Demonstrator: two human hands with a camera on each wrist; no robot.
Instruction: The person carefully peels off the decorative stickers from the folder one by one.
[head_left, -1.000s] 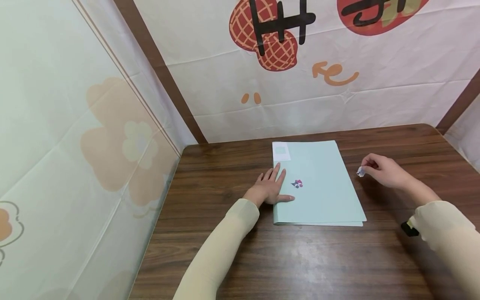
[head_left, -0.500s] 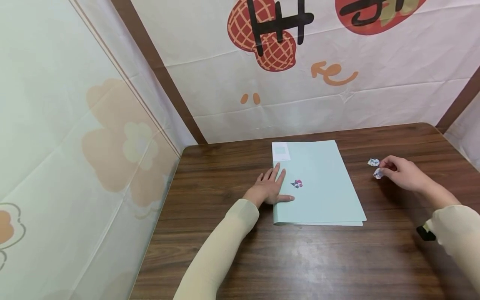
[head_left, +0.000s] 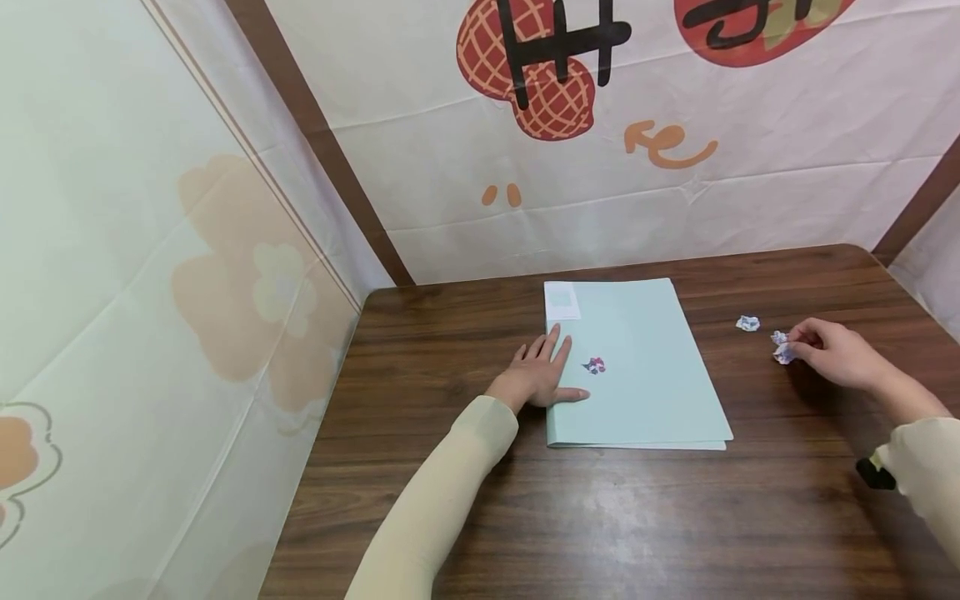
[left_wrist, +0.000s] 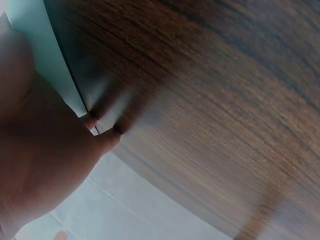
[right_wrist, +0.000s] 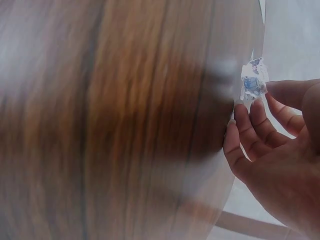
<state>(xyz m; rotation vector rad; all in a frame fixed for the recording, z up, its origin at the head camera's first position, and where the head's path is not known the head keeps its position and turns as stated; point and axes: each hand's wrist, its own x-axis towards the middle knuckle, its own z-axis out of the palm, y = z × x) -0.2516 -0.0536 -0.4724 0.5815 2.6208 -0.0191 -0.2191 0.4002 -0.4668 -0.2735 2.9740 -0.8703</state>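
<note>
My left hand (head_left: pixel 534 379) lies with spread fingers across the left edge of a pale mint-green folder (head_left: pixel 645 367). A small pink and dark cartoon sticker (head_left: pixel 595 366) is on the folder's cover, just right of that hand. To the folder's right, my right hand (head_left: pixel 836 354) pinches a small crumpled-looking white and blue piece (head_left: pixel 783 355), perhaps a sticker, between thumb and finger. A similar piece (head_left: pixel 779 337) shows right beside the fingertips; whether it is held or lies on the table, I cannot tell. In the right wrist view the pinched piece (right_wrist: pixel 254 80) looks shiny and clear-edged.
Another small white and blue piece (head_left: pixel 747 323) lies on the brown wooden table (head_left: pixel 600 517), between folder and right hand. A white label (head_left: pixel 562 301) marks the folder's upper left corner. Printed cloth (head_left: pixel 450 242) hangs behind the table and along its left side.
My right hand has moved right, away from the folder. One white and blue piece came into view on the table, and later another by the fingertips. The left hand has stayed put.
</note>
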